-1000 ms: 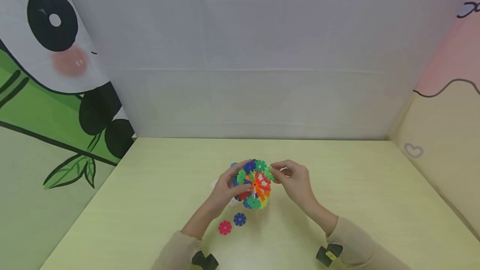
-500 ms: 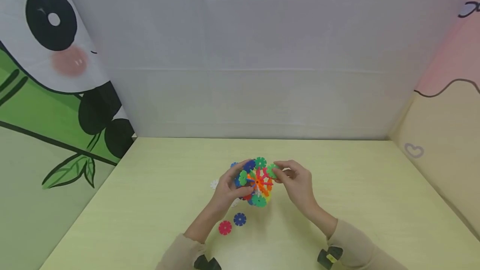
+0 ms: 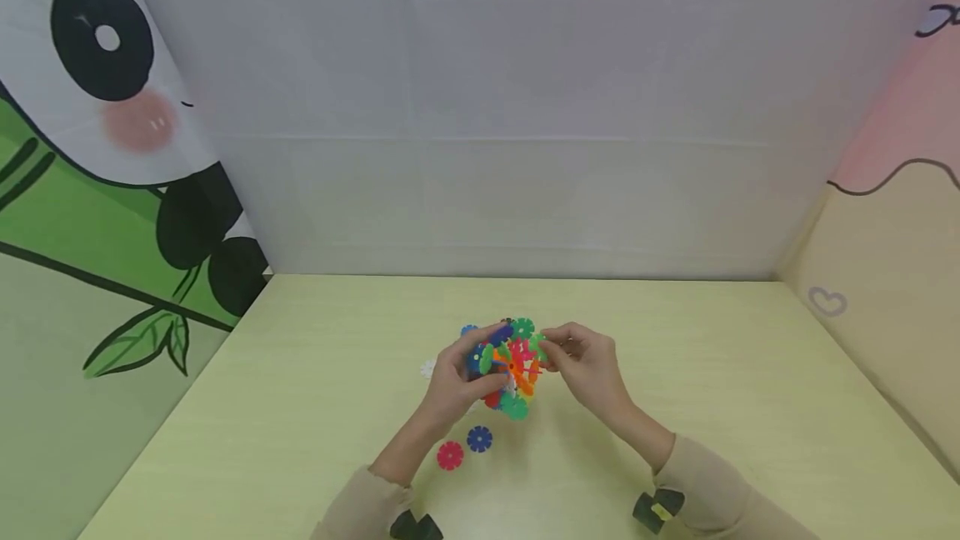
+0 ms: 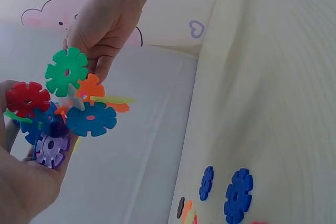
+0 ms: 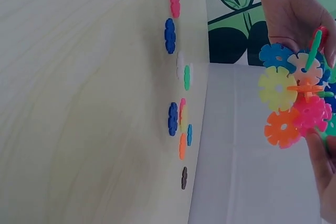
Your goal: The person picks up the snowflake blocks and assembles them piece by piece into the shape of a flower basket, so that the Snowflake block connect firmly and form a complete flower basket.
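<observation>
A ball-like cluster of interlocked snowflake discs (image 3: 517,367), in red, orange, green, blue and yellow, is held above the table between both hands. My left hand (image 3: 452,380) grips its left side, with thumb in front and fingers over the top. On the right, my right hand (image 3: 591,363) pinches a light green snowflake disc (image 3: 537,347) at the cluster's edge; whether that disc is slotted in cannot be made out. A purple disc (image 4: 51,150) lies by the left palm in the left wrist view. Pink (image 5: 313,115) and yellow discs (image 5: 278,88) face the right wrist camera.
On the pale wooden table (image 3: 300,407) lie a loose pink disc (image 3: 450,456) and a blue disc (image 3: 480,439). Behind the left hand are a white disc (image 3: 427,369) and several others, seen edge-on in the right wrist view. A white backdrop (image 3: 525,148) stands behind.
The cluster shifts slightly right and up, then back left and down, turning a little in the left hand. The right hand moves with it, still pinching the green disc.
</observation>
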Available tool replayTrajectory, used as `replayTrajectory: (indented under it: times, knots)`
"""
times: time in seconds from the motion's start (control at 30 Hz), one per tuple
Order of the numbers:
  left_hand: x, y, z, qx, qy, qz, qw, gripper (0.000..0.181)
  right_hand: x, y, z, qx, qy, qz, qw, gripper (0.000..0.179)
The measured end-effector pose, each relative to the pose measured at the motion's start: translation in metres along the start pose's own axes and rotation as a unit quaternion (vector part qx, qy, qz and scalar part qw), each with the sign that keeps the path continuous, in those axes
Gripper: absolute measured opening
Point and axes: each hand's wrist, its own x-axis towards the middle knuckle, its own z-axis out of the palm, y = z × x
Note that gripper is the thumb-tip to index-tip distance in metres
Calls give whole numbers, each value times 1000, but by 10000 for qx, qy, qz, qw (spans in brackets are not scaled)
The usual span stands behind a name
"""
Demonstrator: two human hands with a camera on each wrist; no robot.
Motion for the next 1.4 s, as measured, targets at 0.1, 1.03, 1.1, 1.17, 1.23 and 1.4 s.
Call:
replayTrajectory:
  times: [0.1, 1.03, 1.1, 1.17, 1.23, 1.4]
  knots:
    - [0, 3, 0, 207, -175, 46, 9996, 55, 1, -1, -1, -35, -127, 25, 9999, 10]
    - [-5, -17, -31, 1022, -93, -649, 9926, 48, 21, 17, -5, -503, -1632, -84, 9853, 25]
    - [-6, -16, -37, 1011, 19, -666, 9926, 48, 28, 25, -5, -641, -1707, 22, 9832, 26]
    - [-7, -15, -44, 967, 151, -701, 9927, 49, 34, 36, -3, -946, -1891, 82, 9774, 26]
    - [-9, -15, -51, 957, 315, -755, 9920, 49, 38, 49, 1, -1246, -2226, 194, 9667, 26]
    - [-10, -15, -67, 843, 581, -799, 9915, 47, 39, 77, 16, -1543, -3102, 593, 9362, 28]
